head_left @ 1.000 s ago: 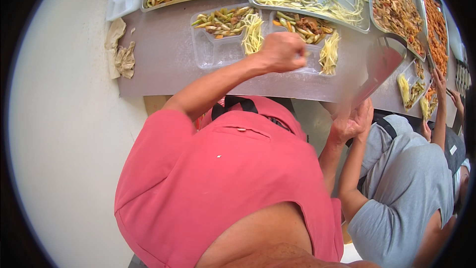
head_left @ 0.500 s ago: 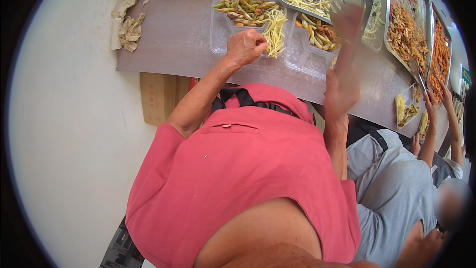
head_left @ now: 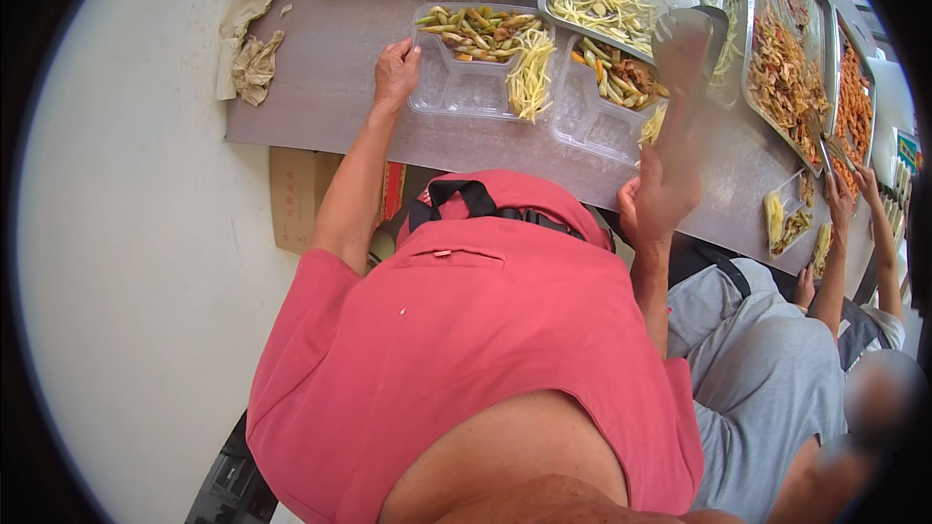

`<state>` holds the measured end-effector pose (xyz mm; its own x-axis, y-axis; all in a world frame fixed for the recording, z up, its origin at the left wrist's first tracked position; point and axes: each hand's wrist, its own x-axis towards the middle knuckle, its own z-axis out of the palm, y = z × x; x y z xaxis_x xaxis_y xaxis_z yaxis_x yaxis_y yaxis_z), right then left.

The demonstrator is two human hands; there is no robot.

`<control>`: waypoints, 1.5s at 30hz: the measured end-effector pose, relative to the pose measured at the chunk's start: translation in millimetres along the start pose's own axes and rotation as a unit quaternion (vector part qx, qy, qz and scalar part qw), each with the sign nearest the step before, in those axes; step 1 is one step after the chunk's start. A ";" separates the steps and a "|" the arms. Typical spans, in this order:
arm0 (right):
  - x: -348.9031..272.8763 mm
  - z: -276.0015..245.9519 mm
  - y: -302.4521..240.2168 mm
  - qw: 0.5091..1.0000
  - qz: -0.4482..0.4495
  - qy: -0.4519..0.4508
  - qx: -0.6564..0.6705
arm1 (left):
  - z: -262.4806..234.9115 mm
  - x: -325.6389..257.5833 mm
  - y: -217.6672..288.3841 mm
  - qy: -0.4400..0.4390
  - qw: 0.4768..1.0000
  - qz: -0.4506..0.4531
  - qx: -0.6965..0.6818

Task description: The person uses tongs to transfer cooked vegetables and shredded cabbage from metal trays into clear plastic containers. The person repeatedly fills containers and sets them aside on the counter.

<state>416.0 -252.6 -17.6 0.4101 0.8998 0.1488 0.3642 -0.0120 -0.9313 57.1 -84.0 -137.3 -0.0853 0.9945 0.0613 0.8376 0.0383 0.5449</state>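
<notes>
My left hand [head_left: 395,76] is closed at the left rim of a clear plastic meal tray [head_left: 464,89], its thumb and fingers at the edge. Stir-fried celery-like pieces [head_left: 478,31] lie in that tray's far compartment, and pale yellow shreds [head_left: 529,76] fill its right one and hang over the near rim. To its right is a second meal tray [head_left: 592,129] with similar pieces and some pale shreds. My right hand [head_left: 668,196] is wrapped round metal serving tongs [head_left: 684,63], blurred, which point away over the second tray and a large metal pan.
Large metal pans of pale shreds [head_left: 602,0], brown stir-fry [head_left: 788,63] and orange food [head_left: 854,102] line the table's far and right sides. Crumpled brown paper [head_left: 255,66] lies at the left. A co-worker's hands [head_left: 843,196] work at the right with tongs.
My left hand has moved left, from beside the pale shreds to the first tray's left rim. My right hand still holds the tongs in nearly the same place.
</notes>
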 end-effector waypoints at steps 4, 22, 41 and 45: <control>1.8 -6.9 2.3 0.997 -0.055 -0.024 -0.045 | 1.2 -1.6 -1.8 -0.019 0.995 -0.002 -0.100; 27.4 27.6 9.2 0.995 -0.007 0.015 0.102 | 63.9 -29.3 97.6 -0.294 0.938 0.138 -0.125; -3.2 163.7 -59.9 0.999 -0.024 0.035 -0.010 | -121.3 269.7 -101.0 -0.002 0.994 0.072 0.087; -2.2 184.3 -70.6 1.000 -0.002 0.011 -0.027 | -138.8 276.6 -88.3 0.018 0.986 0.142 0.088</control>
<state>235.3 -173.3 -13.5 0.4264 0.8903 0.1598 0.4095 -0.0324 -0.9117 -115.4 174.1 -52.4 0.1489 0.9636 0.2220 0.9111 -0.2210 0.3480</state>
